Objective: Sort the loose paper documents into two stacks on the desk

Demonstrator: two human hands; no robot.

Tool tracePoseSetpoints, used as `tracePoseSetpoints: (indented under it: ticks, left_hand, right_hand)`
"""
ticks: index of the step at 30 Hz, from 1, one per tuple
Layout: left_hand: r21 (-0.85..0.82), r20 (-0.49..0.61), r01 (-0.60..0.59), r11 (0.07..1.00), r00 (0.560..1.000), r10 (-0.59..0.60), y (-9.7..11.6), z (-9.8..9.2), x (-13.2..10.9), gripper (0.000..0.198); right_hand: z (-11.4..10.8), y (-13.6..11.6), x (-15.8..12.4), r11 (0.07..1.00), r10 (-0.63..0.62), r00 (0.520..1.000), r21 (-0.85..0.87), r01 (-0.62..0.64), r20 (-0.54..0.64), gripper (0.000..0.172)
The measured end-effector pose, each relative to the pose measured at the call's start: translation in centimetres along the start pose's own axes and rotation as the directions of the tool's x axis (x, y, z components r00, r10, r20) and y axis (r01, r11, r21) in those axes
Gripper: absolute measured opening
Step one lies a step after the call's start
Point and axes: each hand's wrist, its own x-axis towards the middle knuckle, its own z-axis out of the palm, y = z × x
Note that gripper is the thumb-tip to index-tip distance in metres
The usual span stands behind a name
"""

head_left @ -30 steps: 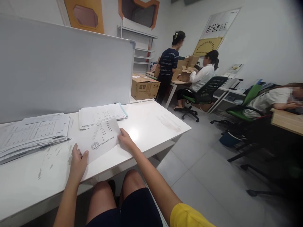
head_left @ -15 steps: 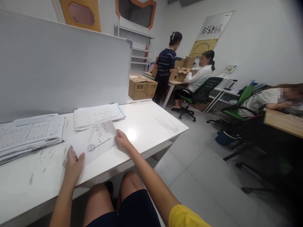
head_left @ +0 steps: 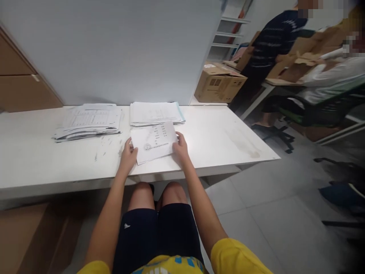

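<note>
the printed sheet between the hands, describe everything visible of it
The white printed paper sheet is one thin rectangular page, flat on or just above the white table near its front edge. It bears a round emblem, a dark text line and short columns, too small to read. The left hand grips its left edge, the right hand its right edge. Its far edge reaches the white paper stack behind.

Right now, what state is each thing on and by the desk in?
sheet: printed side up, flat on the desk, gripped at both side edges.
left hand: closed on the sheet's left edge.
right hand: closed on the sheet's right edge.
left stack: messy, sheets fanned out.
right stack: fairly squared, just behind the sheet.
cardboard box: flaps closed.
desk: white top, scuffed with dark marks.
</note>
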Motion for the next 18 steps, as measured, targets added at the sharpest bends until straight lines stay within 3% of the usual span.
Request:
tracePoseSetpoints:
  ticks: [4, 7, 12, 18]
  left_hand:
    - [0.065, -0.03, -0.05, 0.997, 0.998, 0.052, 0.4, 0.1, -0.5, 0.057]
    - [0.222, 0.019, -0.127, 0.967, 0.992, 0.126, 0.8, 0.4, -1.0, 0.053]
    - [0.574, 0.157, -0.26, 0.777, 0.966, 0.208, 1.7, 1.2, -1.7, 0.052]
    - [0.604, 0.218, -0.292, 0.741, 0.956, 0.198, 1.8, 1.4, -1.9, 0.059]
  right_hand:
    - [-1.6, -0.4, -3.1, 0.993, 0.106, 0.992, -0.036, -0.109, -0.065, 0.073]
    - [-2.6, -0.5, -4.3, 0.981, 0.17, 0.985, -0.09, -0.171, -0.013, 0.071]
    - [-4.3, -0.6, -3.9, 0.966, 0.169, 0.985, -0.207, -0.157, 0.041, 0.072]
    - [-6.1, -0.3, -3.0, 0.946, 0.199, 0.978, -0.274, -0.174, 0.065, 0.072]
